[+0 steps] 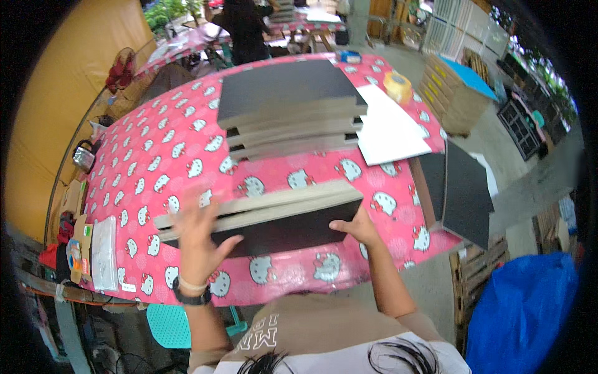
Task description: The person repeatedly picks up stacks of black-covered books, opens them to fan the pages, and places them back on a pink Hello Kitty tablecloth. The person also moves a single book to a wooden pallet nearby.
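Plainly largest, one pink patterned table [140, 162] fills the centre; clock positions are taken from the held piece. One stack of black-topped pieces [283, 87] sits at twelve, its layers too blurred to count with certainty. One black piece with pale grey edges [289, 227] is between the hands over the table's near part, two pale bands visible; whether these are separate pieces cannot be told. Its long axis runs from about half past eight to half past two. One black angular item [470, 193] lies at three, one white sheet [392, 131] at two. Two hands noted: the left hand [200, 232], blurred at the nine-o'clock end, fingers spread wide, grip unconfirmed; the right hand [358, 225] at the three-o'clock end, thumb against the black face, fingers hidden, apparently clasping. Both are equally near. Smallest, one yellowish tape roll [398, 87], half past one.
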A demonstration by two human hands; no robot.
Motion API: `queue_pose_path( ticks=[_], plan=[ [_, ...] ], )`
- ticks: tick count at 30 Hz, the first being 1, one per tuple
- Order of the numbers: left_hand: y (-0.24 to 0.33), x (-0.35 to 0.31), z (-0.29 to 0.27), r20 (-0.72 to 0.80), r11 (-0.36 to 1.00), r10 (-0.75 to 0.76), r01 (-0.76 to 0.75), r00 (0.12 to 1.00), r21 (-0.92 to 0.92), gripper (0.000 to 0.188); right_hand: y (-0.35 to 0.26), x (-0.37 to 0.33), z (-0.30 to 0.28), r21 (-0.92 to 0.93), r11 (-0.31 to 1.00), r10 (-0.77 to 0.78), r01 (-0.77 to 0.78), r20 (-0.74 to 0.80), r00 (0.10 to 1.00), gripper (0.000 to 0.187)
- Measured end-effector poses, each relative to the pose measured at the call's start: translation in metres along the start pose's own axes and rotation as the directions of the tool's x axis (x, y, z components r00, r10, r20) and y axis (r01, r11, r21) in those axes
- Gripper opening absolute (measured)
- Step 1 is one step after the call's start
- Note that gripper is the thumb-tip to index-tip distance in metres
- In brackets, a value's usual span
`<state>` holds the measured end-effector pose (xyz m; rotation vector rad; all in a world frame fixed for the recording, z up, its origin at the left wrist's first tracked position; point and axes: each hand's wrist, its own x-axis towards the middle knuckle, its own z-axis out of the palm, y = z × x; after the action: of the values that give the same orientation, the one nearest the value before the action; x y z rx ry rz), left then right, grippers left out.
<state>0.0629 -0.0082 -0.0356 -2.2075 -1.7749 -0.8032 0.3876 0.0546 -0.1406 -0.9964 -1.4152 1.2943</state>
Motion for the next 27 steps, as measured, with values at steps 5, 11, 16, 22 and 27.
queue_pose_path(
  ticks=[5, 11, 16, 22, 27],
  plan=[
    [-0.117, -0.094, 0.011, -0.197, 0.724, -0.556, 0.355, 0.807, -0.591, 0.112, 0.007, -0.001, 0.014, 0.151, 0.988, 0.013, -0.011, -0.013, 1.000, 0.054],
    [-0.127, -0.114, 0.071, 0.395, 0.019, -0.491, 0.463, 0.777, -0.886, 0.109, 0.024, -0.007, 0.014, 0.309, 0.938, -0.187, 0.155, 0.075, 0.980, 0.060],
    [-0.116, -0.121, 0.065, 0.455, -0.128, -0.495, 0.456, 0.741, -0.881, 0.084, 0.016, -0.014, 0.024, 0.309, 0.943, 0.159, -0.124, -0.092, 0.983, 0.059],
    [-0.123, -0.140, 0.089, 0.300, 0.175, -0.594, 0.483, 0.747, -0.858, 0.042, 0.062, -0.034, 0.038, -0.217, 0.976, -0.101, 0.035, -0.301, 0.948, 0.058],
    [-0.094, -0.105, 0.085, 0.204, 0.224, -0.658, 0.448, 0.725, -0.866, 0.041, 0.057, -0.018, 0.051, -0.124, 0.990, -0.107, 0.063, -0.394, 0.913, 0.055]
  ],
)
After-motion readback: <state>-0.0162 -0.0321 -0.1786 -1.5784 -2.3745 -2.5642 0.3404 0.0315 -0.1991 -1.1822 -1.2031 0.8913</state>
